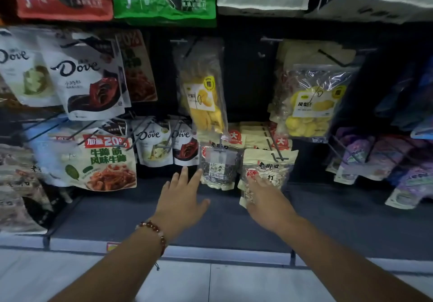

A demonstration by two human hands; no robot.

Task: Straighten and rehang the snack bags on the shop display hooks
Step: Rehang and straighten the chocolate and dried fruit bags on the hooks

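Observation:
Two cream seed bags hang on hooks in the bottom row. The left one (219,169) has dark seeds behind a price tag. The right one (269,168) shows pale seeds, and behind it hang more bags of the same kind. My left hand (181,196) reaches out with straight, spread fingers, and its fingertips reach the left bag's lower left edge. My right hand (264,196) lies on the lower left part of the right bag, fingers extended. A clear bag of yellow dried fruit (206,95) hangs tilted just above the left bag.
A second yellow fruit bag (311,105) hangs to the right. White Dove bags (91,79) and an orange-labelled snack bag (105,163) hang at left, purple bags (398,161) at right. Bare black hooks (276,147) stick out. A grey shelf base (140,217) lies below.

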